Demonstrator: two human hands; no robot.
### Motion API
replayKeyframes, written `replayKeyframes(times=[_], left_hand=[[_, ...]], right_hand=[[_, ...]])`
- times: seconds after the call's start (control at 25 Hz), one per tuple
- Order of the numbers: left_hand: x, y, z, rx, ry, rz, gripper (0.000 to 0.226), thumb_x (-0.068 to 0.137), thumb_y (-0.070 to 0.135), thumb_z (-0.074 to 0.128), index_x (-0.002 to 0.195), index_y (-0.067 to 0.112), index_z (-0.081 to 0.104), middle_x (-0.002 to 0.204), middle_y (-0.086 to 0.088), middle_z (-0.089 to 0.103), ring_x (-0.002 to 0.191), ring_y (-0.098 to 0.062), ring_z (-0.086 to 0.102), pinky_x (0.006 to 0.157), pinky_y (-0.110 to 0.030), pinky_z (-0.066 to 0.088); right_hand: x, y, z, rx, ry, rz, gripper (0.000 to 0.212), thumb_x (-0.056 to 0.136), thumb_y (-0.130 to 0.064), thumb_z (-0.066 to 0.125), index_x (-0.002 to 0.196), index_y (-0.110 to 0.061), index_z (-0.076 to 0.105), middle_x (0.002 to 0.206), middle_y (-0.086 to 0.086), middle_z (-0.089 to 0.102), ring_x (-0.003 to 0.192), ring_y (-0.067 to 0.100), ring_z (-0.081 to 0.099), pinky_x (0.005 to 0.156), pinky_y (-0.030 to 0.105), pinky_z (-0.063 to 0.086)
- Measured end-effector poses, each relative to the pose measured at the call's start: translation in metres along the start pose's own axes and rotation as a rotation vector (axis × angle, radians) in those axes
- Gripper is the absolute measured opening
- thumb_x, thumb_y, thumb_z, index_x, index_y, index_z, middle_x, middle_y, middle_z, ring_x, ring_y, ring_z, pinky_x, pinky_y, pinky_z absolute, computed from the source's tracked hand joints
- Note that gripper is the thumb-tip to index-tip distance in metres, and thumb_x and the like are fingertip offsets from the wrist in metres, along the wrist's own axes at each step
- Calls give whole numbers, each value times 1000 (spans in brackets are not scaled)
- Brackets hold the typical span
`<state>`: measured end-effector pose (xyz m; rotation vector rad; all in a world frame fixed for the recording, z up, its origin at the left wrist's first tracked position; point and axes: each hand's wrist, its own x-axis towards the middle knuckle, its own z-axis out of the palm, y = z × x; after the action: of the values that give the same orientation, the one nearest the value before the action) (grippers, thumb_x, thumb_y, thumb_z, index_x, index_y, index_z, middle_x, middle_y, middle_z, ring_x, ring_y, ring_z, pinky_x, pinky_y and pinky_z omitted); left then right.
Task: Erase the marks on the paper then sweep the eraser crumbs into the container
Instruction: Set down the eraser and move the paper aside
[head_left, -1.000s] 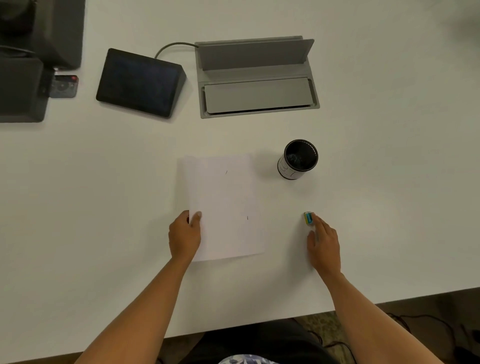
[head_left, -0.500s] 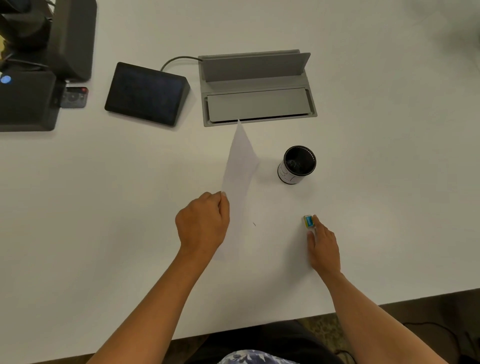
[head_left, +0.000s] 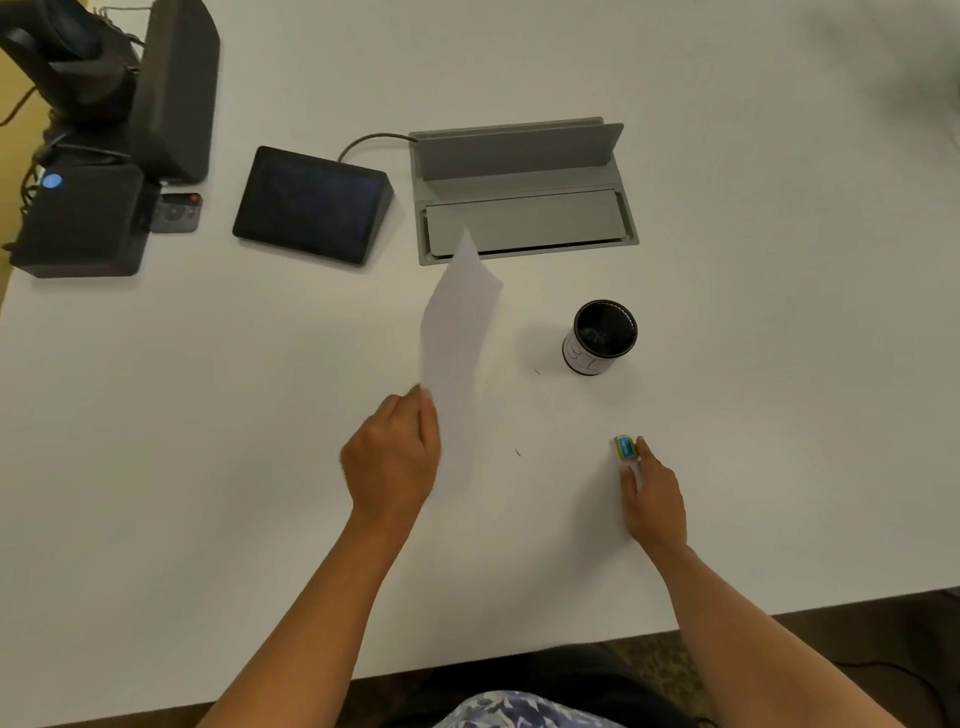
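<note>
My left hand (head_left: 390, 462) pinches the left edge of the white paper (head_left: 457, 332) and holds it raised and tilted, its far corner over the grey hatch. Two small dark specks (head_left: 518, 453) show on the white surface right of the raised sheet; I cannot tell whether they lie on paper or table. My right hand (head_left: 652, 499) rests on the table with thumb and forefinger on a small blue-and-yellow eraser (head_left: 625, 447). The container (head_left: 602, 335), a black cup with a white label, stands upright beyond the eraser, right of the paper.
A grey cable hatch (head_left: 524, 218) with its lid up lies at the back of the white table (head_left: 779, 364). A dark angled screen (head_left: 311, 205) sits left of it. Black devices (head_left: 83, 223) and a small remote (head_left: 174, 212) fill the far left corner. The table's near edge runs below my forearms.
My left hand has lifted the paper's left edge off the table and swung it up and to the right. My right hand has stayed at the eraser.
</note>
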<state>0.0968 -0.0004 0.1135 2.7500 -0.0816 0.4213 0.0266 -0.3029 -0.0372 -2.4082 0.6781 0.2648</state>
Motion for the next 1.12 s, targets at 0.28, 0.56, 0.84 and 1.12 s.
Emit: replayKeyframes(times=[0.28,0.56,0.84,1.12], left_hand=[[15,3,-10,47,35,128,27,96,19,56,76,10,71,51,-1,51,38,-13,28,43,-18,19],[24,-7,-10,15,42,105,35,97,18,53,65,8,62,48,-4,44,33,-22,36,40,-20,22],[35,-15,-22,-231,82,16,33,100,22,54,76,5,69,55,-5,56,41,-18,44,40,-21,36],[7,12,-12,-262,69,238,30,97,22,52,94,3,76,58,-4,60,45,-12,42,42,-19,38]], right_hand=[[-2,-4,2,6,-3,28,50,98,-29,44,146,-21,31,124,17,57,117,32,49,90,44,45],[2,-3,-4,37,-24,62,48,99,-29,43,145,-21,33,119,19,58,112,34,54,89,44,46],[2,-4,-6,52,-24,69,47,99,-29,43,145,-20,34,120,17,59,112,33,54,89,42,44],[3,-6,-6,43,-29,114,46,98,-32,41,143,-24,35,122,15,58,110,32,55,87,43,46]])
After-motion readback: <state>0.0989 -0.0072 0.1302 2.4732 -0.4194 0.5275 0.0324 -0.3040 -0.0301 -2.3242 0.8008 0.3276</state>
